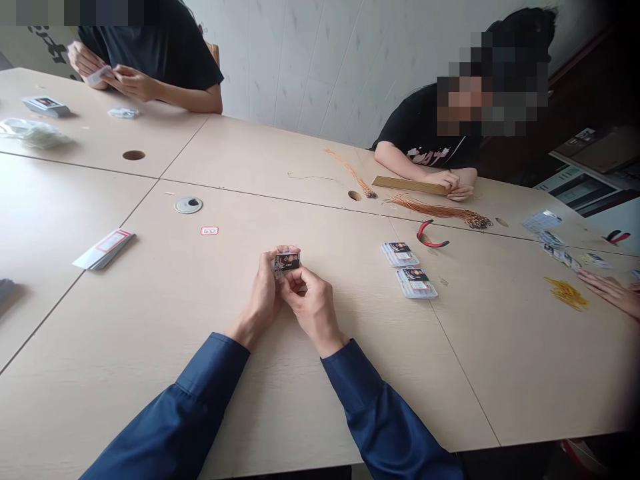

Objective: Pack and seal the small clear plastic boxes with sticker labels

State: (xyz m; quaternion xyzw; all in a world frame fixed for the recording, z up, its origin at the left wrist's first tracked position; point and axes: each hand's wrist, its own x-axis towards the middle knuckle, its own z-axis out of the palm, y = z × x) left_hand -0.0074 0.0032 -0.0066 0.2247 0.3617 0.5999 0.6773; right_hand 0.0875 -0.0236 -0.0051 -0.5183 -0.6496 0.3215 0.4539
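Both forearms come in from the bottom of the view in navy sleeves, angled toward each other over the bench, with the wrists close together and the elbows wide. Can't tell if the wrists are actually resting on the surface.

The left hand and right hand are both mostly closed and have hold of a small black printed card pack. The left one is pinching its left end, and the right fingertips sit at the lower edge. The fingers hide most of the exact grip.

Going from that pack, two stacks of printed cards sit well off to the right, with red-handled pliers and an orange wire bundle just past them. Further right is a yellow wire bundle, beside a co-worker's hand. To the pack's left there's a small red-edged label, and beyond it a stack of white packets, both well apart from the hands. The near bench edge runs right under the forearms, and a seam between bench panels passes well to the pack's right
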